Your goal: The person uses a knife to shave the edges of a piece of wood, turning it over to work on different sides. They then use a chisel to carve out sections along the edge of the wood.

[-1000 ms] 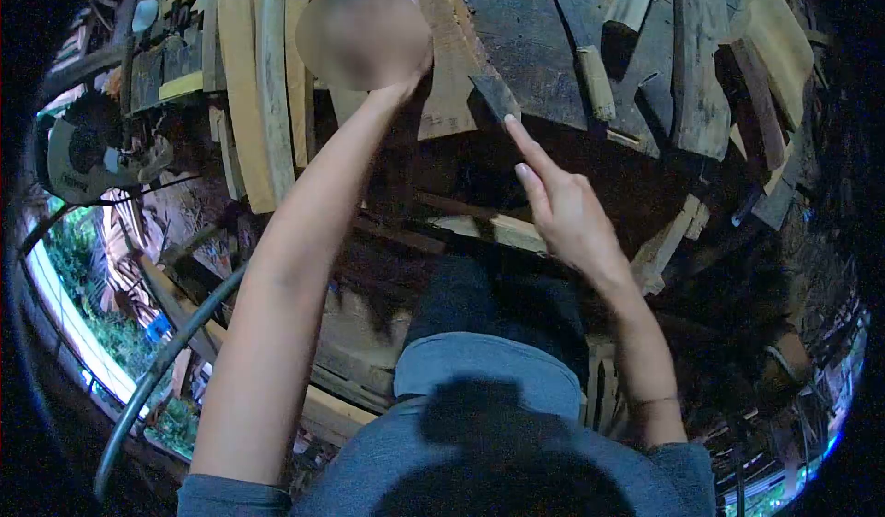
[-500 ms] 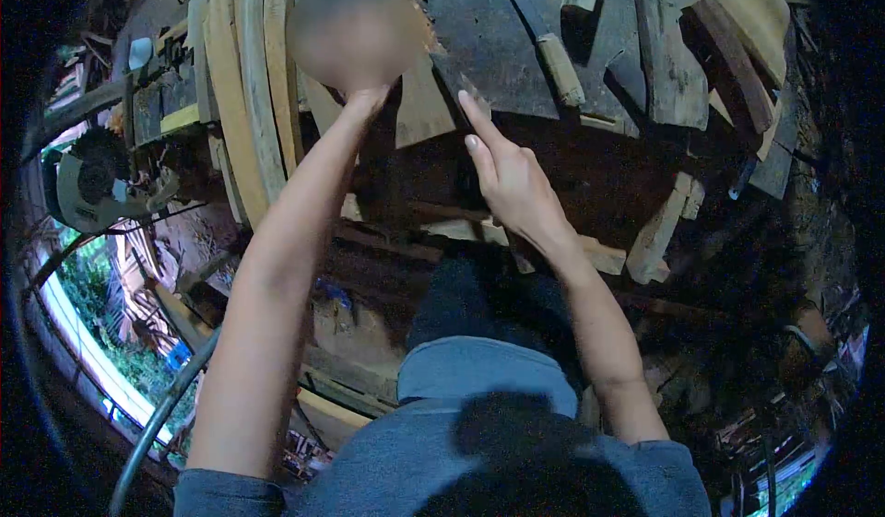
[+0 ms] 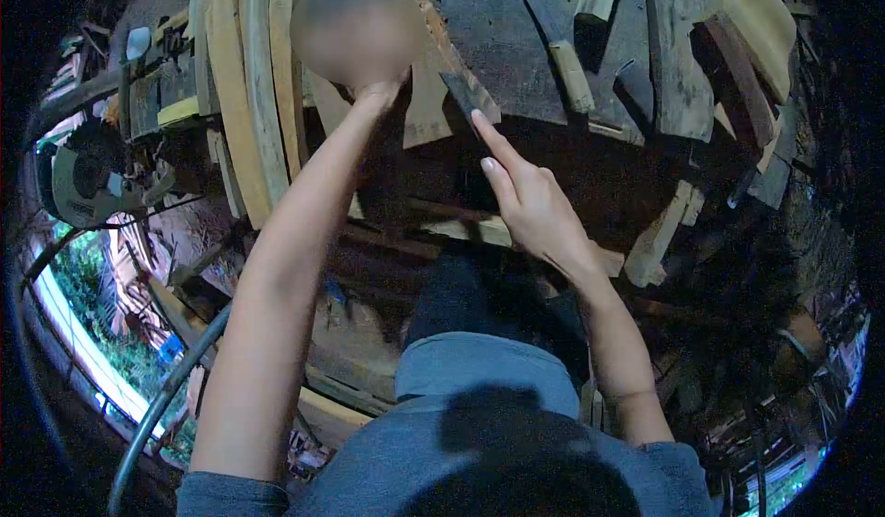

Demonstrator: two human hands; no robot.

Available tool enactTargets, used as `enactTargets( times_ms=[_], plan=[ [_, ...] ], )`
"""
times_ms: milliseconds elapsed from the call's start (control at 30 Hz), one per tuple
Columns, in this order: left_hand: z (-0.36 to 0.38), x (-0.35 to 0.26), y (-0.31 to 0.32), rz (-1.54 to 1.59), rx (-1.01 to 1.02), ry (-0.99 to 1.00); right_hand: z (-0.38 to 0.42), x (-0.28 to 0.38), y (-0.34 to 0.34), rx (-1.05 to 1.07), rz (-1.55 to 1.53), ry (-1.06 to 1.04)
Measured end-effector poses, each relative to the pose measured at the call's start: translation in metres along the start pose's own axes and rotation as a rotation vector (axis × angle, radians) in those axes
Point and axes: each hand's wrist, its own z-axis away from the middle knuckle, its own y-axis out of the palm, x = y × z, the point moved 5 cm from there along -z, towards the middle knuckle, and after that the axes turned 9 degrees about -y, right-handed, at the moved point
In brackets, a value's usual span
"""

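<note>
My left hand (image 3: 358, 38) is covered by a blur, so its fingers cannot be made out. It rests at a brown wooden board (image 3: 429, 116) on the workbench, whose near end juts past the bench edge. My right hand (image 3: 539, 199) is closed, with the index finger stretched along a flat dark blade-like tool (image 3: 460, 98). The tool's handle is hidden inside the hand and its exact kind cannot be told. Its blade lies across the right part of the board, close to a rough, orange-brown edge (image 3: 452, 47).
Long planks (image 3: 244, 84) lie left of the board. A wooden-handled tool (image 3: 573, 75) with a long metal blade, a thick weathered plank (image 3: 678, 56) and curved wood pieces (image 3: 761, 29) lie to the right. A circular saw (image 3: 88, 181) is at far left.
My right hand has drawn back toward my body and slightly right, and more of the dark blade shows. My left hand stays at the board. The whole view has shifted slightly.
</note>
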Motion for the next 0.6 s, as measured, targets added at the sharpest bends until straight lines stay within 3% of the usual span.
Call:
enactTargets(
  times_ms=[200,267,433,500,600],
  plan=[
    [-0.005,-0.003,0.001,0.003,0.044,-0.005,-0.001,0.000,0.004,0.007,-0.007,0.067],
    [0.003,0.000,0.000,0.000,0.055,-0.006,-0.016,-0.010,0.006,-0.126,-0.062,-0.032],
    [-0.002,-0.003,-0.001,-0.008,0.047,-0.015,-0.013,-0.005,-0.003,-0.136,-0.020,-0.095],
    [-0.004,-0.004,-0.002,0.017,0.043,-0.019,-0.005,-0.002,-0.003,-0.021,-0.058,0.034],
    [0.000,-0.002,0.000,0.037,0.022,-0.004,-0.028,-0.005,-0.001,-0.064,-0.041,-0.021]
  ],
)
